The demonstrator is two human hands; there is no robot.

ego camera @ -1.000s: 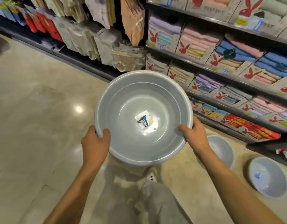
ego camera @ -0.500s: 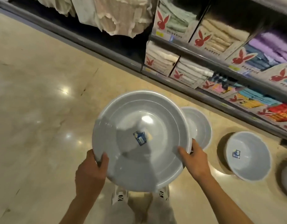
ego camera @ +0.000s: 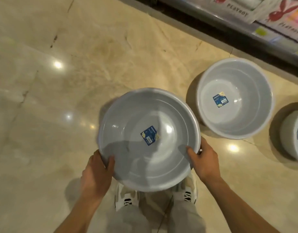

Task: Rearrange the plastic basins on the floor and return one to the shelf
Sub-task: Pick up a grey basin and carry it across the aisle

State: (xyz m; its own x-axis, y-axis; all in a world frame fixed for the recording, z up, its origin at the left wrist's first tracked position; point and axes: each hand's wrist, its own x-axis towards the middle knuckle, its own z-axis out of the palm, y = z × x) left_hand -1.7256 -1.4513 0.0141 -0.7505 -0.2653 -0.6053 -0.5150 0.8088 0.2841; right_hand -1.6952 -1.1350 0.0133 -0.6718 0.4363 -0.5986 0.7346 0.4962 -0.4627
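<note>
a large round grey plastic basin point(ego camera: 149, 140), a blue label stuck to its bottom, is held over the polished beige stone floor point(ego camera: 61, 98), directly above the person's white shoes point(ego camera: 126, 197). the left hand point(ego camera: 96, 175) clamps the near-left rim, thumb curled inside and the remaining fingers hidden beneath; the right hand point(ego camera: 204, 163) clamps the near-right rim likewise, thumb inside. both holds sit on the near half, so the far edge hangs unsupported and, in my judgement, could dip or twist if either thumb slackens on the smooth plastic. a second, deeper pale grey plastic basin point(ego camera: 235, 98) stands upright on the floor just beside the held one; whether the rims touch cannot be told. set down carelessly, the held basin may knock or ride up on that rim. a third grey basin point(ego camera: 296, 137) is cut off at the right edge. the dark metal shelf base point(ego camera: 229, 36) runs close behind, leaving little room. the glossy floor would probably let a dropped basin slide.
</note>
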